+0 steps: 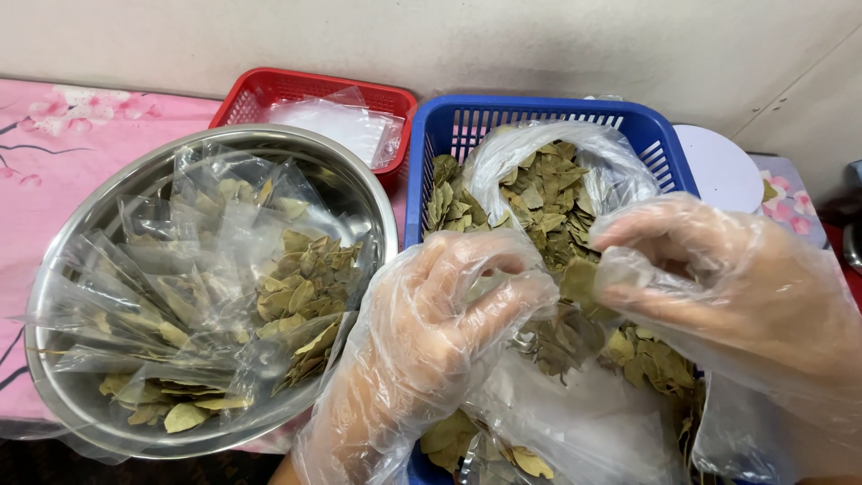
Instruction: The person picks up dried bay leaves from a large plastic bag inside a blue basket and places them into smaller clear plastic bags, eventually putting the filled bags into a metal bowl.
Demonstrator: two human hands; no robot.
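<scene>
Clear plastic gloves cover both hands, which work nearest the camera over the blue basket (pixel 429 171). The left hand (pixel 431 337) is curled, fingers bent inward, and pinches a small clear bag (pixel 489 287) between thumb and fingertips; whether the bag already holds leaves cannot be told. The right hand (pixel 718 287) is closed in a pinch on one dried leaf (pixel 579 280), thumb below and index finger above. The leaf sits between the two hands, just beside the left thumb and above the loose leaves.

Below and behind the hands, a large clear bag (pixel 575 153) lies open in the basket, and a heap of dried green-brown leaves (pixel 543 202) spills from it (more leaves lie at the near end of the basket, under the wrists). The basket has slotted walls and fills the centre-right of the view.

To the left, just beside the basket, a steel bowl (pixel 359 193) holds many small clear packets (pixel 224 278), each filled with the same leaves. The packets are piled loosely and overlap; some stand against the bowl wall.

Farther back, a red basket (pixel 260 90) touches the bowl's far rim and holds a stack of empty clear bags (pixel 346 126). A white round lid (pixel 723 166) lies to the right of the blue basket, partly hidden by it. A pink flowered cloth (pixel 81 144) covers the table, and a pale wall closes the far side.
</scene>
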